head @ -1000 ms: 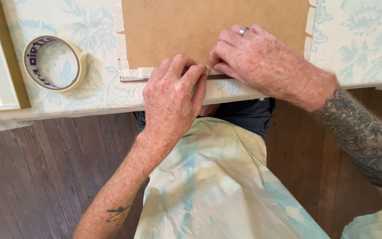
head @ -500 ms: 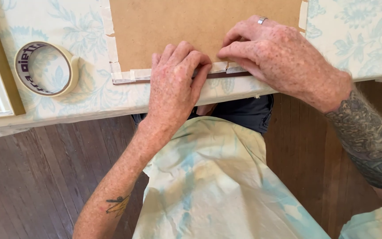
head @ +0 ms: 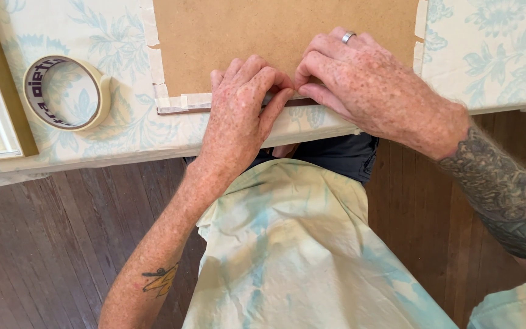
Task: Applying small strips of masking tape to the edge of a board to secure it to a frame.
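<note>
Here my left hand (head: 238, 116) and right hand (head: 366, 85) press tape strip (head: 193, 100) along the brown board (head: 275, 36)'s bottom edge with flat, empty grips; left corner stuck, the rest unfinished.

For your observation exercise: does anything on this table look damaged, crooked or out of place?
Yes. The pale tape along the left edge of the brown backing board looks torn and ragged. The tape roll lies flat nearby; both hands press the bottom edge.

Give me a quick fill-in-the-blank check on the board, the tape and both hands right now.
1. Both hands press along the brown board's ____ edge.
2. The tape roll lies to the ____ of the left hand.
3. The right hand wears a ____ on one finger.

Missing words: near; left; ring
</note>
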